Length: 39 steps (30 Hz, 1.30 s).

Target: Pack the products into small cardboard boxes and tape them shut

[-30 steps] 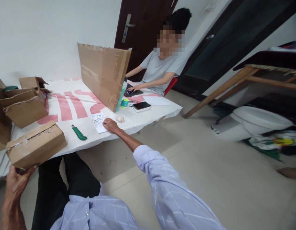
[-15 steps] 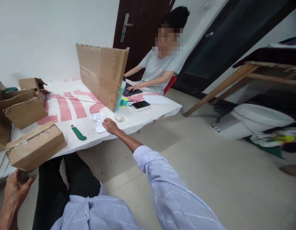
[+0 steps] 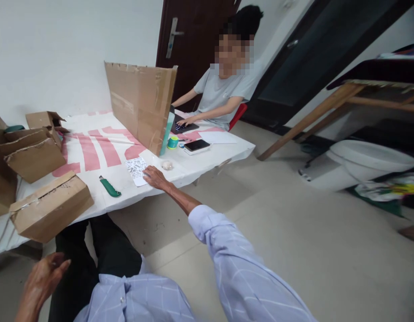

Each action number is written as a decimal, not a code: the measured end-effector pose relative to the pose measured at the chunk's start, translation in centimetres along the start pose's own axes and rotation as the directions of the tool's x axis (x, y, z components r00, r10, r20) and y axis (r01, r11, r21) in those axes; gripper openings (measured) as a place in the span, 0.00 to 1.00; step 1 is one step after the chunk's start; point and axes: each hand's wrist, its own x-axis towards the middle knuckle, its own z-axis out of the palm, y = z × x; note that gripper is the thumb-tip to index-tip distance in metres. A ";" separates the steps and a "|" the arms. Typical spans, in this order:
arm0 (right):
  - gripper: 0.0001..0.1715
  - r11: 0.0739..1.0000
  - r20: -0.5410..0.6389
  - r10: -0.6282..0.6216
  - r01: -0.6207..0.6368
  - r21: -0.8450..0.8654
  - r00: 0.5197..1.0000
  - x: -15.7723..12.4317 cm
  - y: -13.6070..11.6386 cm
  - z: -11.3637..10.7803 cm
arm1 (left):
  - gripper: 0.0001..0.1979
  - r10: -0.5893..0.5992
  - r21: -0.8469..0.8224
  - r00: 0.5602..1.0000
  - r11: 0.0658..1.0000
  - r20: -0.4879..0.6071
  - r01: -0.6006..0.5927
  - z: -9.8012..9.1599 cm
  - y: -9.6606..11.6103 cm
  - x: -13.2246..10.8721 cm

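Note:
My right hand reaches across to the table's front edge. Its fingers are bent down on the right side of a white card with a grey printed pattern, which lies flat; the fingertips are partly hidden. Over my lap, below the table, my left hand hangs with thumb and fingers apart, holding nothing visible. A closed cardboard box sits at the table's front edge above it. Left of the card lies a green utility knife. Just past my right hand is a small pale lump.
A tall cardboard sheet stands on the table, with a green tape roll and a phone to its right. Open boxes crowd the left. Across the table, a person types on a laptop.
My left hand has moved right and slightly down, from below the box's corner to over my lap. My right hand stays at the card. The view has shifted a little.

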 end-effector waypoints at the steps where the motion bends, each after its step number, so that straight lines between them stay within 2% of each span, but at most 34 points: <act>1: 0.13 1.000 -0.010 0.000 0.000 0.010 1.000 -0.1 0.0 0.0 | 0.26 0.062 -0.068 0.998 0.996 -0.005 -0.062 0.5 1.4 -0.2; 2: 0.14 1.000 -0.022 0.000 0.000 0.020 1.000 -0.2 0.0 0.0 | 0.24 0.166 -0.121 0.985 0.978 -0.041 -0.169 1.0 3.2 -0.2; 3: 0.15 1.000 -0.035 0.000 0.001 0.031 0.999 -0.4 0.0 0.0 | 0.22 0.283 -0.138 0.954 0.946 -0.096 -0.294 1.4 5.2 -0.1; 5: 0.16 0.998 -0.061 -0.002 0.006 0.056 0.998 -0.7 0.1 0.1 | 0.19 0.467 -0.140 0.863 0.857 -0.192 -0.495 2.0 9.7 0.9; 8: 0.15 0.995 -0.102 -0.007 0.017 0.099 0.995 -1.1 0.3 0.1 | 0.17 0.630 -0.097 0.710 0.723 -0.315 -0.684 2.2 16.3 3.9; 10: 0.13 0.992 -0.125 -0.009 0.024 0.126 0.992 -1.4 0.4 0.2 | 0.18 0.742 -0.022 0.591 0.617 -0.316 -0.786 2.2 20.2 6.6; 11: 0.12 0.990 -0.132 -0.008 0.027 0.138 0.991 -1.5 0.4 0.2 | 0.19 0.775 0.021 0.553 0.586 -0.305 -0.810 2.1 22.0 8.1; 13: 0.11 0.987 -0.147 -0.009 0.032 0.157 0.989 -1.7 0.5 0.4 | 0.20 0.827 0.110 0.506 0.542 -0.244 -0.833 2.2 25.2 10.8; 15: 0.10 0.985 -0.169 -0.015 0.044 0.169 0.986 -1.9 0.6 0.5 | 0.22 0.848 0.177 0.497 0.525 -0.183 -0.832 2.6 27.8 13.1; 17: 0.09 0.982 -0.197 -0.027 0.062 0.176 0.980 -2.0 0.6 0.6 | 0.24 0.847 0.231 0.516 0.532 -0.129 -0.815 3.0 29.9 15.0; 20: 0.10 0.981 -0.230 -0.042 0.083 0.173 0.972 -2.2 0.6 0.7 | 0.25 0.828 0.292 0.556 0.549 -0.067 -0.783 3.6 32.1 17.1; 22: 0.10 0.983 -0.243 -0.048 0.090 0.162 0.969 -2.3 0.5 0.8 | 0.25 0.826 0.316 0.562 0.546 -0.048 -0.776 4.0 33.2 18.1; 27: 0.12 0.983 -0.254 -0.046 0.089 0.160 0.966 -2.4 0.4 0.6 | 0.24 0.839 0.338 0.544 0.515 -0.009 -0.788 5.1 35.1 19.7; 32: 0.13 0.980 -0.252 -0.029 0.077 0.184 0.967 -2.4 0.3 0.6 | 0.23 0.842 0.349 0.538 0.496 0.028 -0.795 5.6 36.2 20.2; 39: 0.13 0.972 -0.234 -0.013 0.066 0.224 0.972 -2.3 0.3 0.4 | 0.24 0.820 0.351 0.573 0.535 0.006 -0.769 5.2 37.1 20.5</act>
